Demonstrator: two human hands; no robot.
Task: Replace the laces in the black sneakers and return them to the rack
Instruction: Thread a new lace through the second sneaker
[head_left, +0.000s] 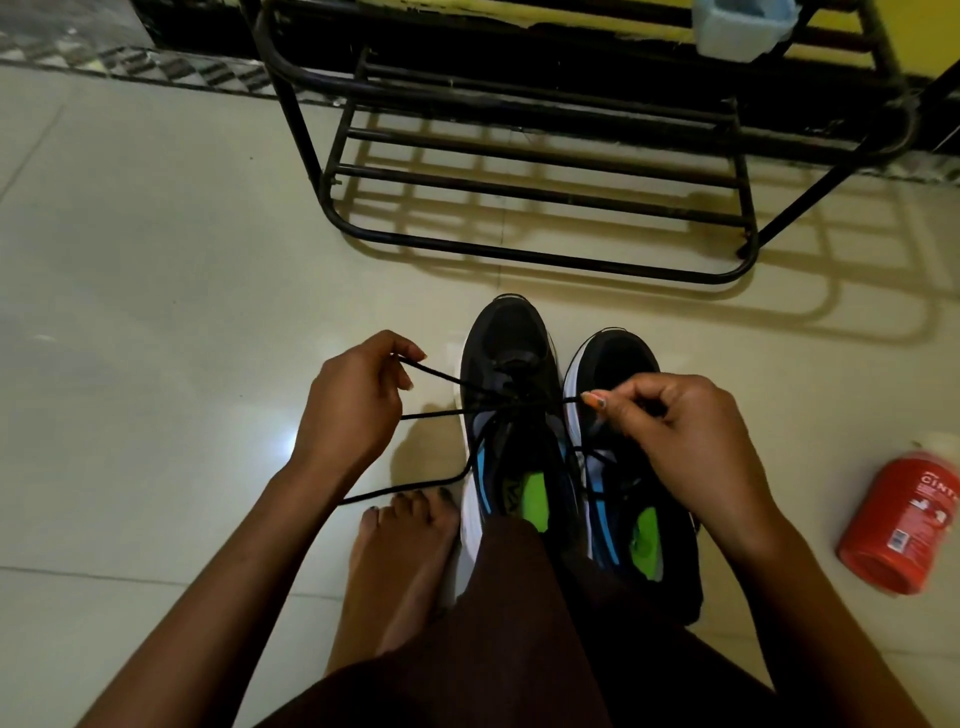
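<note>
Two black sneakers with white soles and green insoles stand side by side on the floor, the left sneaker (511, 343) and the right sneaker (618, 358). A black lace (441, 375) runs through the left sneaker's eyelets and out to both sides. My left hand (353, 410) pinches one end of the lace to the left of the shoe. My right hand (685, 431) pinches the other end over the right sneaker. A loose stretch of lace trails across the floor toward my bare foot (400, 561).
A black metal shoe rack (540, 192) stands just beyond the sneakers, its lower shelf bare. A red canister (898, 525) lies on the floor at the right. A pale plastic container (743, 26) sits on the rack's upper level. The floor is light tile.
</note>
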